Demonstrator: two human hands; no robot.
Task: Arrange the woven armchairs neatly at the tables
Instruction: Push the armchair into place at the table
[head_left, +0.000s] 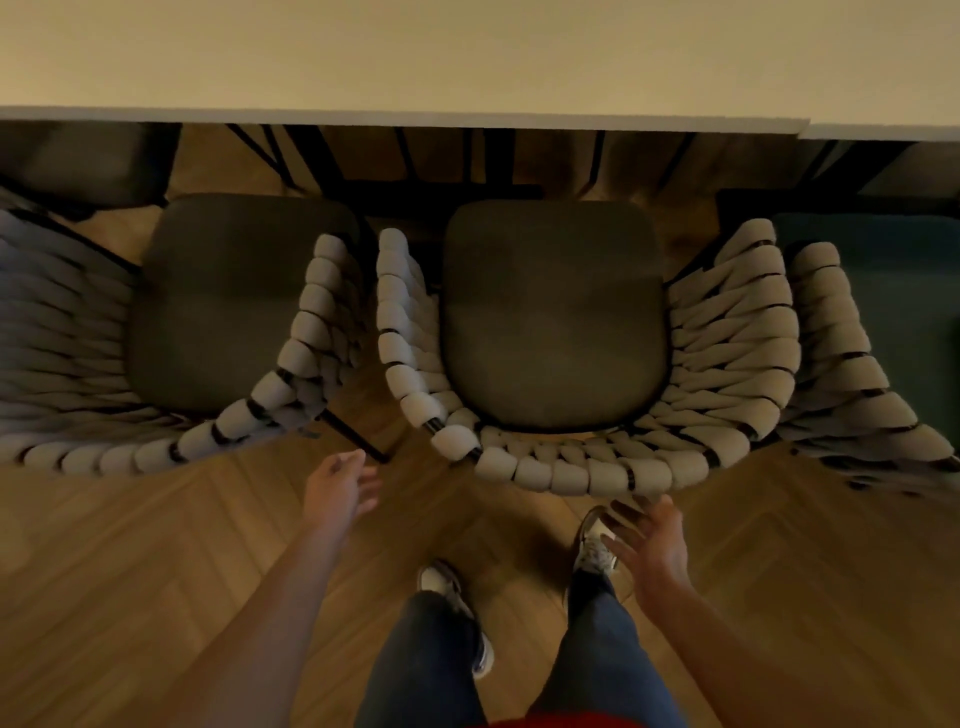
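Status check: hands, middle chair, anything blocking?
Both hands open, left hand and right hand off the chairs. Middle armchair faces the table, seat not tucked under. Left armchair close alongside.

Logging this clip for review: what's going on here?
A person stands behind the middle woven armchair at a pale table, with more armchairs on either side. Both hands are free: the left hand and right hand hover open just short of the chair's back, holding nothing. The seats sit mostly outside the table's edge.
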